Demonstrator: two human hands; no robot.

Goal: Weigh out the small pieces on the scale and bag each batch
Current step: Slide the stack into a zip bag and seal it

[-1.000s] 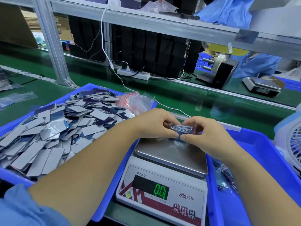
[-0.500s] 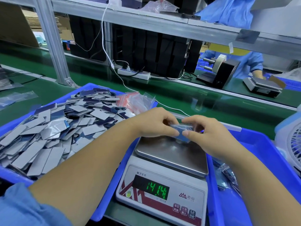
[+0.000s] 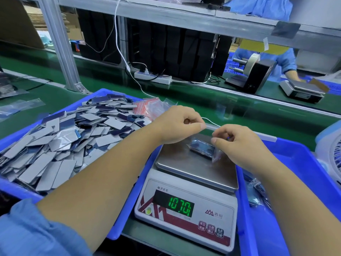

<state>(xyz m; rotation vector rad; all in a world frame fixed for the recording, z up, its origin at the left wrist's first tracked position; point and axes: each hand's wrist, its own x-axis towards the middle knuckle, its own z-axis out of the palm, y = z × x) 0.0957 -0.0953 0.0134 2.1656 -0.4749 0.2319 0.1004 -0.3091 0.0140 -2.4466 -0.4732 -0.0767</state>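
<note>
Batch: small clear plastic bag of dark flat pieces lies on the steel pan of the white digital scale; green readout shows 107.0.
Left grip: my left hand hovers just above the pan, fingers curled, thumb and forefinger together; I cannot tell whether they pinch anything.
Right grip: my right hand sits at the bag's right end, fingers curled; the fingertips look close to the film, contact unclear.
Stock: heap of grey and dark-blue flat rectangular pieces fills the blue plastic tray on my left.
Risk: a hand resting on the bag or pan would, I judge, falsify the reading; a tug on the slack film could slide the bag off the pan.
Risk: an unsealed mouth could spill pieces.
Surface: green tabletop; second blue bin on my right holds filled bags.
Room: assembly line, aluminium frame, white power strip, another scale across the belt.
</note>
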